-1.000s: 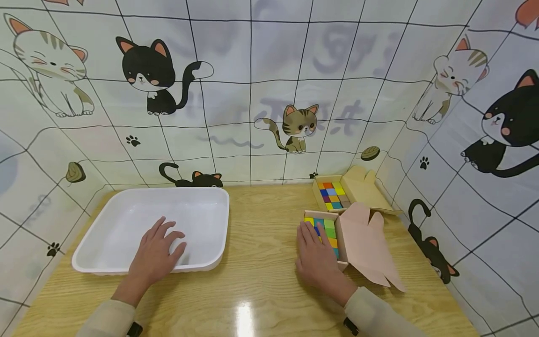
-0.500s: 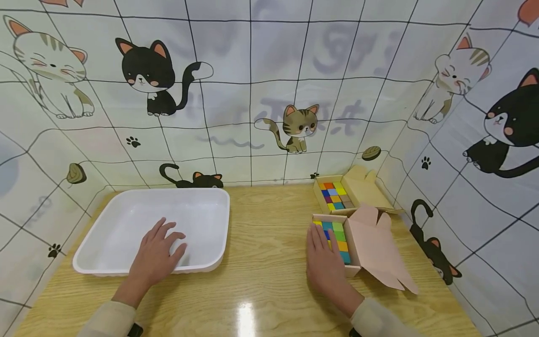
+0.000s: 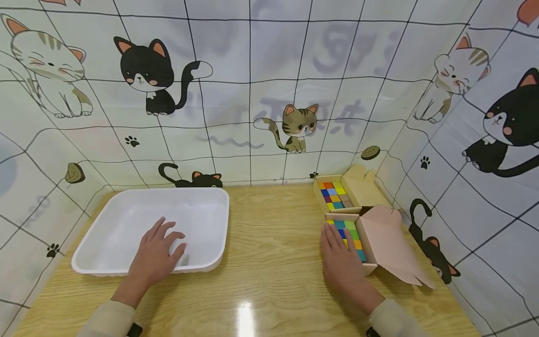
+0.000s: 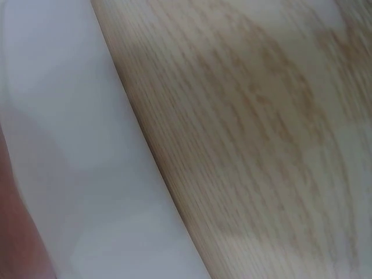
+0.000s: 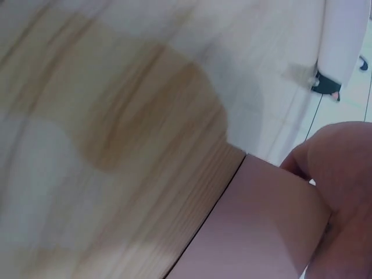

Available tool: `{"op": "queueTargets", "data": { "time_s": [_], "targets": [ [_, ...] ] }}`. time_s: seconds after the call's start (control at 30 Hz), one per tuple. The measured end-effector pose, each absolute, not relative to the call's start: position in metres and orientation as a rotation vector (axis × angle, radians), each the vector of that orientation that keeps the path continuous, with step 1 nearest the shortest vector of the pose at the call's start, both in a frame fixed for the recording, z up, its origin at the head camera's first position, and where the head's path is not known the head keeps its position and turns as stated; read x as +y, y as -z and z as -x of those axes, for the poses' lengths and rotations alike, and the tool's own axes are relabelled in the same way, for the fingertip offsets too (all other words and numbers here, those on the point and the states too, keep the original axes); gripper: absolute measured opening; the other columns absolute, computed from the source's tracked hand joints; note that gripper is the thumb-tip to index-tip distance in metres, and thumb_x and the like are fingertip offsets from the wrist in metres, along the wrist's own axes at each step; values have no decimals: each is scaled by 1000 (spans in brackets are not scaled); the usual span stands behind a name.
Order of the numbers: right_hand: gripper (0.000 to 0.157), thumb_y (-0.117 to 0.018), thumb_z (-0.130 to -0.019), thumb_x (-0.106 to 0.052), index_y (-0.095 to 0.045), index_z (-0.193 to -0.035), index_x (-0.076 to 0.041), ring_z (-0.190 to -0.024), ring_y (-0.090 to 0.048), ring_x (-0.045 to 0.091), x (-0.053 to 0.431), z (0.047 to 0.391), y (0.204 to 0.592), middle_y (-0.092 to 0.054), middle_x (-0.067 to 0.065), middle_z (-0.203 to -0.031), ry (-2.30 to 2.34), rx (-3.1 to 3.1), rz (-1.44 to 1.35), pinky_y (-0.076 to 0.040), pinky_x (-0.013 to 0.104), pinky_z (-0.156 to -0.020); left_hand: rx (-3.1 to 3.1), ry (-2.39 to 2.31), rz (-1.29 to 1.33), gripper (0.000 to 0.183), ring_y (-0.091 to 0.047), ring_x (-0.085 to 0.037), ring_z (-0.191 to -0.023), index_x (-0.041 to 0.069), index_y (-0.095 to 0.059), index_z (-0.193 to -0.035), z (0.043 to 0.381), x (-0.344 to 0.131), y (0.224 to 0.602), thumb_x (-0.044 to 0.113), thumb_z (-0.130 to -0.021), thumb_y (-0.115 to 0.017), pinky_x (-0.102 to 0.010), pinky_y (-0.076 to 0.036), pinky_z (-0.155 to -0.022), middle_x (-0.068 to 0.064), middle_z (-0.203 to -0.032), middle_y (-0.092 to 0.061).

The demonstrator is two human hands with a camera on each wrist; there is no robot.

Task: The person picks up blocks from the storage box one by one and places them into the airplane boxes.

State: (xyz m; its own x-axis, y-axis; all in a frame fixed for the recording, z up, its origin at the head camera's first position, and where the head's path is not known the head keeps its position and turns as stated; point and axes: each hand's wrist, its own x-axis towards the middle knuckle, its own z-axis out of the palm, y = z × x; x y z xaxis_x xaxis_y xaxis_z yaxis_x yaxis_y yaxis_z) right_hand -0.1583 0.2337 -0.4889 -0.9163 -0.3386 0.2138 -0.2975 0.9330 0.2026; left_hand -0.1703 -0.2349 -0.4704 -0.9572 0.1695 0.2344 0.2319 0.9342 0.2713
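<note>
In the head view my left hand (image 3: pixel 156 255) is over the near side of a white plastic tray (image 3: pixel 206 199), its fingers loosely spread and holding nothing. My right hand (image 3: pixel 347 267) lies along the left side of a pinkish cardboard box (image 3: pixel 368 268), fingers fairly straight, thumb over the contents. Inside the box are several coloured cubes (image 3: pixel 349 226), partly covered by that hand. Its flap (image 3: pixel 391 243) is folded out to the right. The right wrist view shows the hand (image 5: pixel 343 192) against the box's side wall (image 5: pixel 256 221).
Behind the pink box stands a yellow cardboard box (image 3: pixel 319 199) with several coloured cubes and its flap folded out to the right. Both boxes are on a wooden table (image 3: pixel 269 252). A cat-patterned sheet (image 3: pixel 236 103) encloses the back and sides.
My right hand and the pink box have moved to the right across the table, and its flap now overlaps the yellow box's flap. My left hand and the tray have stayed in place.
</note>
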Motion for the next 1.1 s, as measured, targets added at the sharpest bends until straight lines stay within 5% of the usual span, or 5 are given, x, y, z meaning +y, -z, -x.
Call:
{"op": "queueTargets", "data": {
  "time_s": [0.5, 1.1],
  "targets": [
    [68, -64, -87, -15, -37, -147, 0, -144, -34, 35, 294, 167, 485, -36, 15, -156, 159, -2719, -813, -21, 56, -119, -2897, 434, 294, 28, -23, -43, -144, 13, -66, -111, 170, -232, 467, 32, -95, -54, -64, -23, -113, -19, -141, -48],
    [80, -69, -86, -30, -31, -151, -3, -143, -36, 34, 286, 179, 472, -36, 16, -156, 74, -2702, -853, -25, 56, -116, -2884, 408, 278, 32, -24, -43, -143, 10, -65, -114, 173, -228, 462, 34, -95, -55, -63, -25, -112, -20, -143, -46]
  ]
}}
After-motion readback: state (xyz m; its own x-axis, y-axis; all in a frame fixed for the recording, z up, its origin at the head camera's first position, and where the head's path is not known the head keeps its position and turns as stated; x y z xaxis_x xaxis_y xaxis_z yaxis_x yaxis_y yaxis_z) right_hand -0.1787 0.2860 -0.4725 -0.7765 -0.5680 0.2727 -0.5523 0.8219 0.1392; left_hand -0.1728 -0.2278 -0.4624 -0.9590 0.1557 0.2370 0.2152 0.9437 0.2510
